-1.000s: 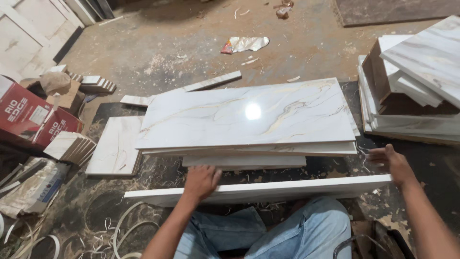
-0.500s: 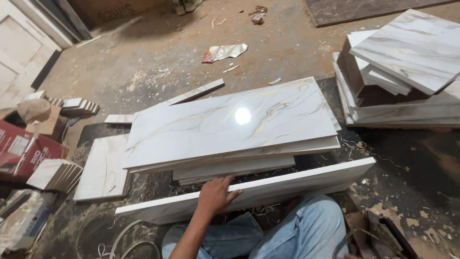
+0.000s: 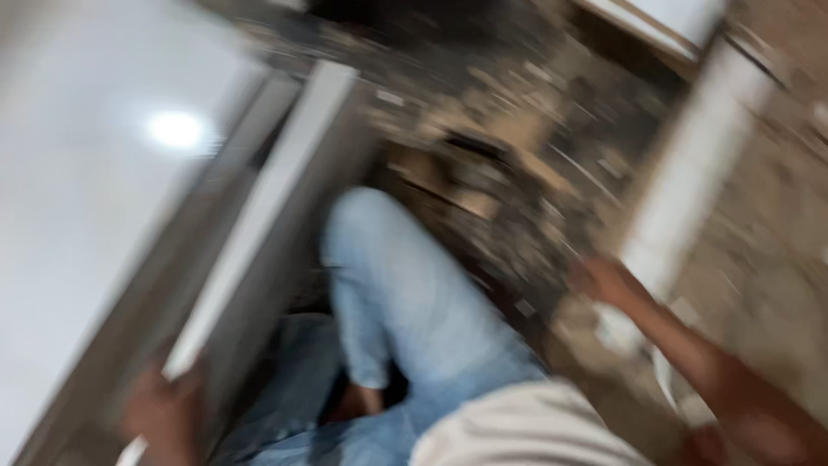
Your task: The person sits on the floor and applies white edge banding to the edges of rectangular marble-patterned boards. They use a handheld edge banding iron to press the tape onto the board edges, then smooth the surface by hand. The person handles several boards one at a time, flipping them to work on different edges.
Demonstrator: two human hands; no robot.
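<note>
Though blurred past telling grip, left hand [image 3: 164, 410] at white strip [image 3: 259, 224], right hand [image 3: 608, 285] at another [image 3: 690, 181].

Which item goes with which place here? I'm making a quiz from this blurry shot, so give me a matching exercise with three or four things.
Things:
1. glossy white slab
2. left hand
3. right hand
4. knee in light blue jeans

Places:
A. low centre, between the two strips
B. far left, with a bright light spot
C. at the lower end of the right white strip
D. at the lower end of the left white strip

Pairs: 1-B, 2-D, 3-C, 4-A
</note>
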